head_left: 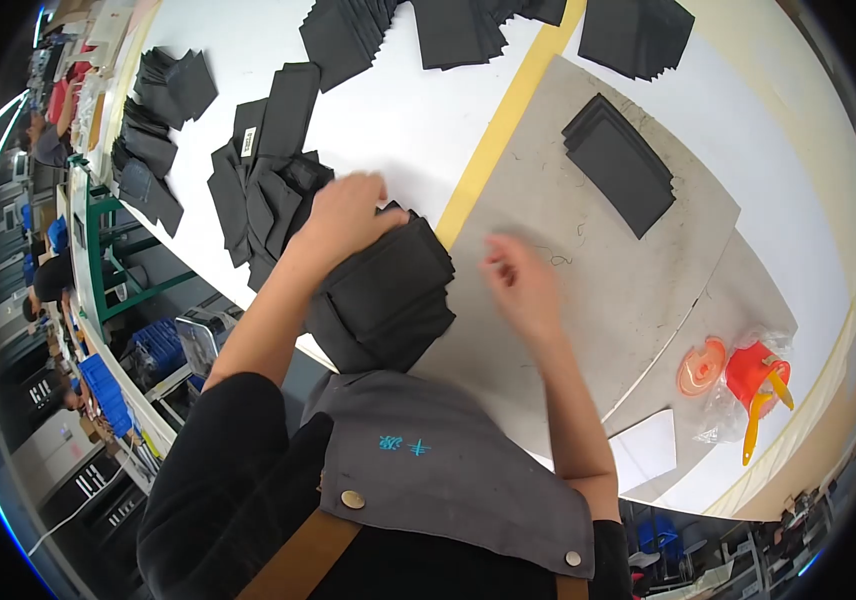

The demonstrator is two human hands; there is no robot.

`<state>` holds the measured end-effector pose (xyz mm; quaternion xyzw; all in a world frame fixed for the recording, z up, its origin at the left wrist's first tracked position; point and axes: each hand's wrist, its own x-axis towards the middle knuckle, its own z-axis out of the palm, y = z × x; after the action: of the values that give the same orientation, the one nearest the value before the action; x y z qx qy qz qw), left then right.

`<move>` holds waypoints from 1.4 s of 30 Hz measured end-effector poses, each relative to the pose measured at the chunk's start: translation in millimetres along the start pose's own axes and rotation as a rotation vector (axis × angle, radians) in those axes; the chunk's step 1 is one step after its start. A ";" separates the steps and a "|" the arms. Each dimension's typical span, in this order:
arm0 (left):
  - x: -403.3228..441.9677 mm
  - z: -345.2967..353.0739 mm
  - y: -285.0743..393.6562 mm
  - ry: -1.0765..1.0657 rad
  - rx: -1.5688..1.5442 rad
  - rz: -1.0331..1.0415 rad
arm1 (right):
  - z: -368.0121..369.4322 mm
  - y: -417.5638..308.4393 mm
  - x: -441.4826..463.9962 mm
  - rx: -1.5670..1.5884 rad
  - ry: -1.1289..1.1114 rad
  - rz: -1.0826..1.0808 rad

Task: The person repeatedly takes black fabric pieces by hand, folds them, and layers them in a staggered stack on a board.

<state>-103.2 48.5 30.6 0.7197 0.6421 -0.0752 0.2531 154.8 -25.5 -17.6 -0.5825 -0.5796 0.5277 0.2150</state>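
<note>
My left hand (350, 215) is closed over the far edge of a stack of black fabric pieces (388, 285) in front of my apron, its fingertips at the stack's top edge. To the right, my right hand (523, 285) hovers above a grey board (588, 300), apart from the stack. Its fingers are loosely curled and a little blurred, with nothing visible in them. Beyond my left forearm lies a loose heap of black pieces (273, 200), one bearing a white label (249, 141). A neat black stack (623, 165) rests farther back on the board.
More black stacks (458, 35) line the far side, with others (153, 140) at the left edge. A yellow strip (513, 110) borders the board. On the right stand a red container (751, 372) with yellow-handled tools (751, 435) and an orange lid (701, 367). White paper (645, 450) lies near me.
</note>
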 end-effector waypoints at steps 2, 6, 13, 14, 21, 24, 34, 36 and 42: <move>-24.9 1.6 1.7 -0.119 -0.054 -0.083 | 27.1 -19.2 -4.3 0.112 -0.035 -0.140; -47.6 29.9 10.1 0.052 -0.159 0.046 | 53.0 -23.9 6.2 0.023 -0.001 -0.270; -38.6 43.1 13.2 0.075 -0.046 0.054 | 58.7 -13.8 8.9 -0.031 0.006 -0.297; -42.4 37.0 15.4 0.181 0.010 0.037 | 59.8 -11.5 7.8 0.073 0.012 -0.263; -55.5 32.8 -2.5 -0.017 -0.185 -0.212 | 53.0 -13.6 -29.0 0.110 -0.023 -0.133; -43.8 39.4 -10.6 -0.050 -0.393 -0.168 | 60.5 -7.8 -36.2 0.047 -0.013 -0.171; -40.3 36.9 37.6 0.057 -1.630 -0.647 | 36.2 -0.6 -29.4 0.764 0.090 -0.028; -47.9 73.4 51.7 0.060 -1.740 -0.641 | 7.2 -14.1 -29.7 0.555 0.124 0.020; -87.0 90.7 56.3 -0.599 -1.345 -0.667 | -25.6 19.5 -46.1 -0.150 0.165 -0.056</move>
<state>-43.6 -73.1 5.3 0.1335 0.6358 0.0661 0.7574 196.2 -62.5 -8.6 -0.6221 -0.6139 0.4269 0.2322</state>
